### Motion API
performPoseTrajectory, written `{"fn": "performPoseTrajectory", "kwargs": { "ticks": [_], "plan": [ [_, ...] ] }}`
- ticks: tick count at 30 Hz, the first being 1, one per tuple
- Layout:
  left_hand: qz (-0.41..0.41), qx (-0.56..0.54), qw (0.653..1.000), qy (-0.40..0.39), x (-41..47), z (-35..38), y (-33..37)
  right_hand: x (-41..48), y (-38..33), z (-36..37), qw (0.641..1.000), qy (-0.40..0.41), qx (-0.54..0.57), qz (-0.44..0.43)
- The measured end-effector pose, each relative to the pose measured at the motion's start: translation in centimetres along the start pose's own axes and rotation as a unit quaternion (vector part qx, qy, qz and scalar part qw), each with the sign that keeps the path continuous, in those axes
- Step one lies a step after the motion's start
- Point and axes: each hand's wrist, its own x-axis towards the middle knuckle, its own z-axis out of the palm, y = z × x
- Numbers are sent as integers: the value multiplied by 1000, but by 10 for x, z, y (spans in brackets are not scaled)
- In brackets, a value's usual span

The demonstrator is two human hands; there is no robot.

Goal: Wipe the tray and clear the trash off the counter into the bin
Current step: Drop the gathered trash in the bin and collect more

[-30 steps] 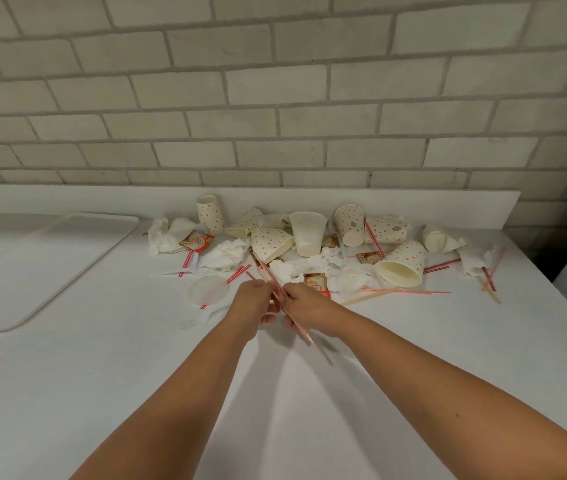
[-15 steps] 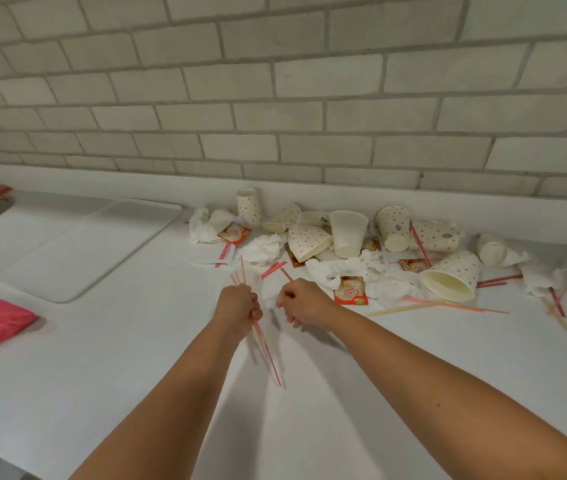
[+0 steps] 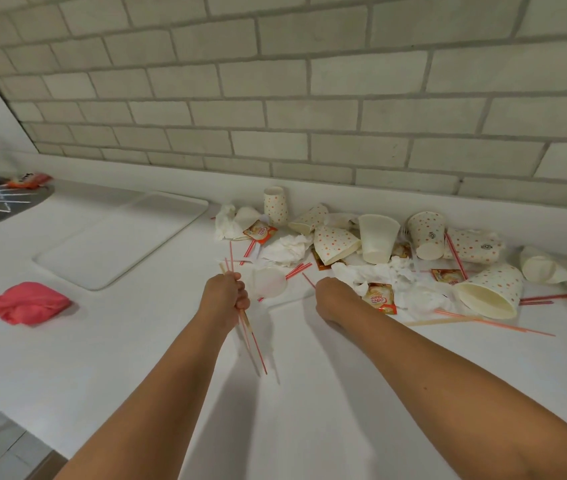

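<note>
A second ago both hands were close together on one bunch of straws. Now the left hand (image 3: pixel 225 294) holds the straws (image 3: pixel 252 344) by itself. Its fingers are curled tight round the bunch, and the long ends stick out below the fist, above the counter (image 3: pixel 309 393). The right hand (image 3: pixel 335 297) has let go and moved to the right, to the near edge of the pile (image 3: pixel 413 289) of trash. It is down low by a loose red straw (image 3: pixel 308 279) and just beside a packet (image 3: pixel 379 298). Its fingers are curled under and hidden by the back of the hand, so it cannot be told if they pinch anything yet. It looks like the person wants one more straw to add to the bunch. The view has also turned left a bit, so the pink cloth (image 3: pixel 24 303) now shows in full. The tray (image 3: pixel 119 240) lies flat on the counter, left of the pile and well apart from both hands, with the cloth near it. No hand is wiping it. Most of the trash is not picked up yet: cups (image 3: pixel 377 237) and napkins (image 3: pixel 285 249) lie by the wall, and a clear lid (image 3: pixel 268 282) lies between the hands. The bin is not in view, so the job looks far from done.
</note>
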Motion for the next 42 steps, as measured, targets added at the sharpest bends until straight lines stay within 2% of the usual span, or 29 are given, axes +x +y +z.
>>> {"fn": "performPoseTrajectory", "kwargs": {
  "ticks": [4,10,12,16,20,25,28,31,33,36,42],
  "plan": [
    [3,-7,1000,5,2,-11,4,-1,-2,2,999,21,-24,-8],
    [8,-6,1000,12,7,-25,10,1,-3,0,995,60,73,27],
    [6,-8,1000,13,9,-30,11,2,-7,-3,991,80,109,-12],
    [6,-8,1000,11,9,-36,10,-1,-24,-7,989,100,92,-56],
    [7,-7,1000,12,8,-44,13,-2,-35,10,978,29,75,-190],
    [10,-10,1000,23,8,-58,17,2,-41,13,977,17,23,-210],
    [8,-15,999,31,7,-65,20,3,-49,7,978,42,75,-188],
    [8,-22,999,35,5,-71,21,7,-57,-5,976,117,138,-120],
    [13,-24,999,36,5,-75,20,11,-60,-9,974,133,168,-69],
    [21,-31,999,32,4,-84,22,15,-64,-6,975,97,200,-24],
    [64,-17,997,37,0,-111,27,21,-72,0,971,47,233,7]
  ]
}}
